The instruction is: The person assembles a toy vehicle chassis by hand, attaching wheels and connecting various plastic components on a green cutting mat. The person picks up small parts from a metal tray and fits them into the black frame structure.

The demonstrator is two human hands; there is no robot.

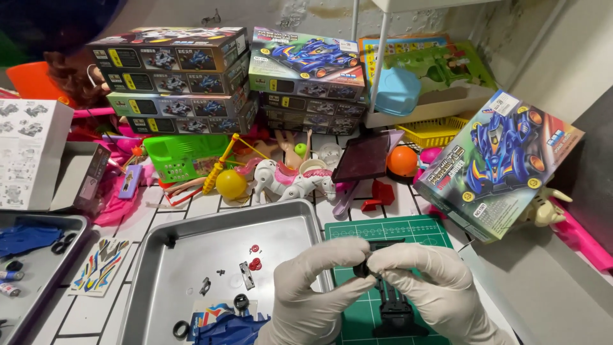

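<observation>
I hold the black toy car chassis [391, 300] over the green cutting mat [408, 231], near the front edge of the surface. My left hand [313, 291] and my right hand [429, 281], both in white gloves, pinch together on its far end, where I think a small black part is being fitted; I cannot see this part clearly. The assembly looks early: the chassis is bare, and 2 loose tyres [211, 316], red small pieces [255, 260] and the blue body shell [231, 329] lie in the metal tray [159, 281]. Its long axis runs away from me, toward the stacked boxes [172, 80].
</observation>
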